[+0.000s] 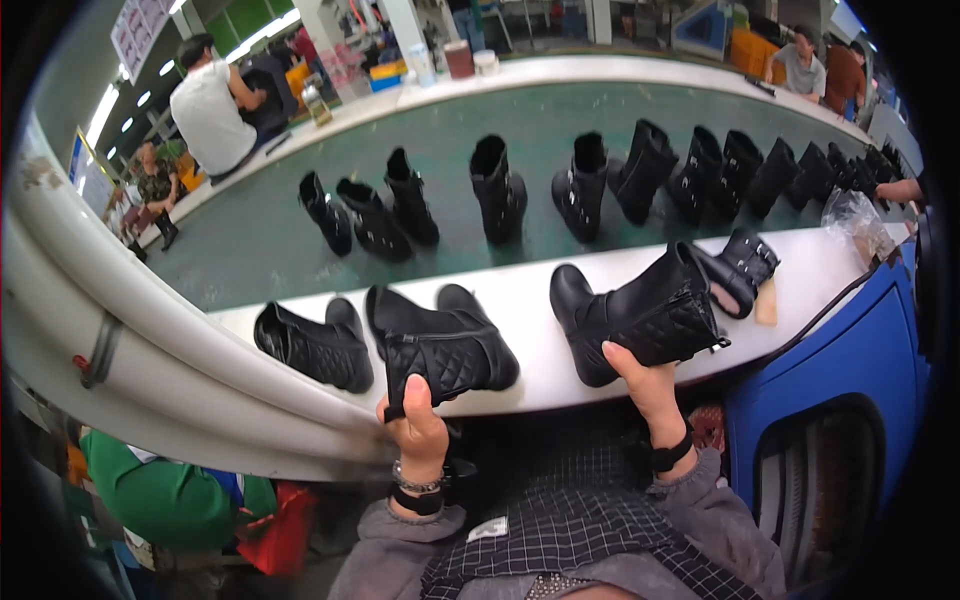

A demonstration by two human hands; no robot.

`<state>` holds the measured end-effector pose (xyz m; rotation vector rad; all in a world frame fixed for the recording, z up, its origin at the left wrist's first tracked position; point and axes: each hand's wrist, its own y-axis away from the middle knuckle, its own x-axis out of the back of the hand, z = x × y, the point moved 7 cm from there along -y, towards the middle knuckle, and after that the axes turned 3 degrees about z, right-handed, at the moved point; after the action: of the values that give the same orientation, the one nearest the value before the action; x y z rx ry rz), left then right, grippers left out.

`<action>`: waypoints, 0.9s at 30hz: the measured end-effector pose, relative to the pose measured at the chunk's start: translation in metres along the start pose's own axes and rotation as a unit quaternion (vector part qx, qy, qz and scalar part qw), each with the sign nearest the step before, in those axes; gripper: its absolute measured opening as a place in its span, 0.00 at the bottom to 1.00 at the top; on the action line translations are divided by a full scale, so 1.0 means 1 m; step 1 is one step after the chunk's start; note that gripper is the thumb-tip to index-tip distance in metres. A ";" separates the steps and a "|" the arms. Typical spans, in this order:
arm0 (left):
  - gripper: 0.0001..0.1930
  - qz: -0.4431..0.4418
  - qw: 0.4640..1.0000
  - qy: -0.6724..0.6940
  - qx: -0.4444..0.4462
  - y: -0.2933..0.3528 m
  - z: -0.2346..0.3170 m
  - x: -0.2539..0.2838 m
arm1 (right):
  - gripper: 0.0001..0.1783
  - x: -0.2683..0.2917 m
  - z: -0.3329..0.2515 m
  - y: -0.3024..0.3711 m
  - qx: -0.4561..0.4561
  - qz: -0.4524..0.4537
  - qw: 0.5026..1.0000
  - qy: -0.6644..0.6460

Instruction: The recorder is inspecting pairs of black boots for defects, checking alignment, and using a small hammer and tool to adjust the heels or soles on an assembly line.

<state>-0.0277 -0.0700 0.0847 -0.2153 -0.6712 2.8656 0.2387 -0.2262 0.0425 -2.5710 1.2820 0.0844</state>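
My left hand is closed on the top edge of a black quilted boot, thumb on the near side. The boot lies tilted over the white ledge, its shaft toward me. My right hand grips another black boot from below, its thumb pressed against the quilted shaft; a zip runs along that shaft. The fingers behind both boots are hidden. Left of the left-hand boot, a third quilted boot lies on the ledge. Right of the right-hand boot rests a short buckled boot.
Several black boots stand in a row on the green conveyor belt beyond the white ledge. A clear plastic bag lies at the ledge's right end, by a blue machine. White curved ducting borders the left. Other people sit across the belt.
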 end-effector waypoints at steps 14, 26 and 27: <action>0.16 -0.067 0.992 -0.108 0.005 0.021 -0.045 -0.024 | 0.24 -0.011 0.014 0.030 -0.029 -0.040 0.998 -0.025; 0.18 -0.004 0.863 0.335 0.377 0.073 -0.117 -0.063 | 0.24 -0.005 0.071 0.047 -0.207 -0.032 0.928 -0.307; 0.18 -0.003 0.864 0.333 0.378 0.072 -0.116 -0.062 | 0.24 -0.005 0.072 0.047 -0.211 -0.036 0.929 -0.303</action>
<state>0.0433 -0.0978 -0.0452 -0.9796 0.5674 2.5219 0.2030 -0.2305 -0.0358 -2.5797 0.9985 1.1553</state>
